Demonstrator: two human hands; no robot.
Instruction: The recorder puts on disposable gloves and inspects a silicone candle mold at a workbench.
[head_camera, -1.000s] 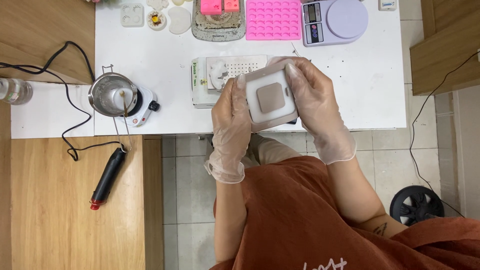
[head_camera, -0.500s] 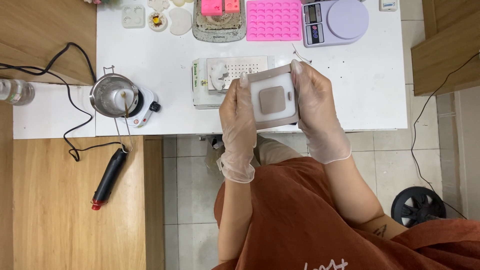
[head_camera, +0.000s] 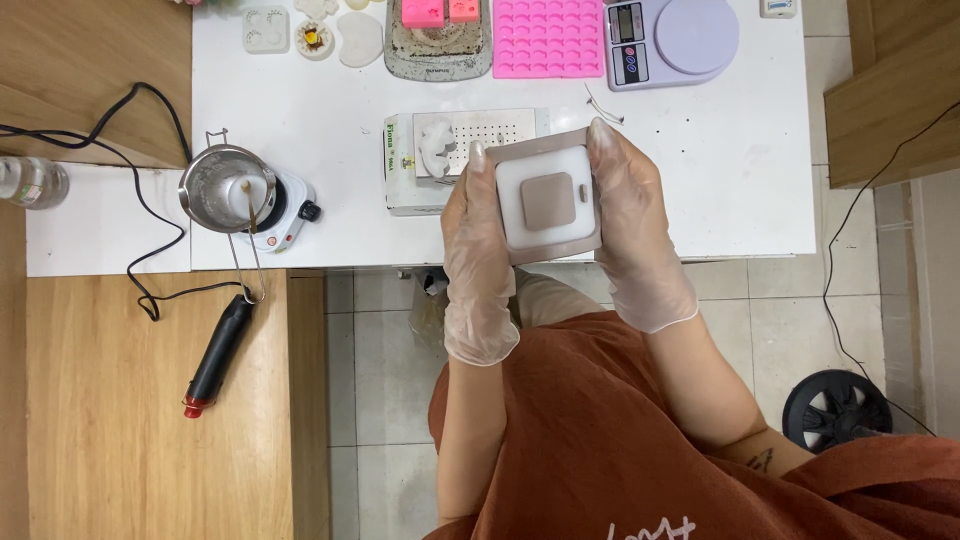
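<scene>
Both my gloved hands hold a square taupe silicone mould over the front edge of the white table. The mould is filled with white wax around a raised taupe square in its centre. My left hand grips its left side, and my right hand grips its right side. The mould is held flat, face up. Just behind it on the table lies a white perforated box with a small white figure on top.
A metal pot stands on a small hot plate at the table's left. A pink silicone mould, a lilac kitchen scale and a grey tray line the back. A black heat tool lies on the wooden bench.
The mould has been turned from a tilt to lie flat and square to the table, and both hands have shifted slightly along its sides.
</scene>
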